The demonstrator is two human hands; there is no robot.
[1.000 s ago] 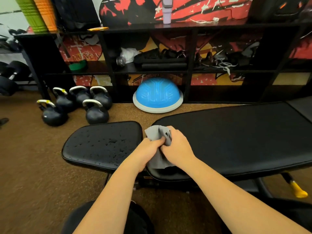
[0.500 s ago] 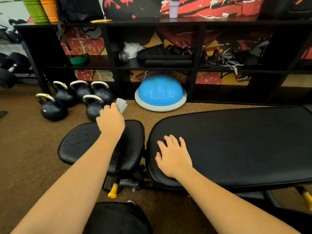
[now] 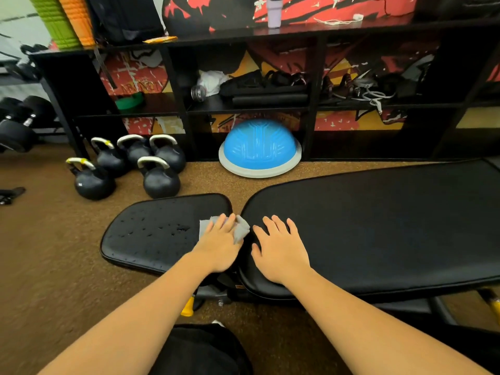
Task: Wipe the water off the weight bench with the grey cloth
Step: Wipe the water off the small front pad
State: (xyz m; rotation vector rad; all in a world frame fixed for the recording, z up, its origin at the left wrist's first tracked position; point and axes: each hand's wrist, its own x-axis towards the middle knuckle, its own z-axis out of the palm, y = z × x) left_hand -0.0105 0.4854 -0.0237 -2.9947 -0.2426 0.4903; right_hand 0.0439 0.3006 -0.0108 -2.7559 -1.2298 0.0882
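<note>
The black weight bench has a small seat pad (image 3: 151, 234) on the left and a long back pad (image 3: 378, 226) on the right. Water droplets (image 3: 167, 228) speckle the seat pad. My left hand (image 3: 219, 244) presses the grey cloth (image 3: 240, 230) flat on the right end of the seat pad, so most of the cloth is hidden under the palm. My right hand (image 3: 281, 247) lies flat with spread fingers on the left end of the back pad, holding nothing.
Several black kettlebells (image 3: 159, 180) stand on the brown floor beyond the seat pad. A blue balance dome (image 3: 259, 148) leans at the foot of a black shelf unit (image 3: 243, 109). Dumbbells (image 3: 16, 125) sit at far left. A yellow bench knob (image 3: 188, 307) shows below.
Both hands first held the cloth at the gap between pads. My left hand then carried it over the seat pad's far edge and now presses it down at the pad's right end.
</note>
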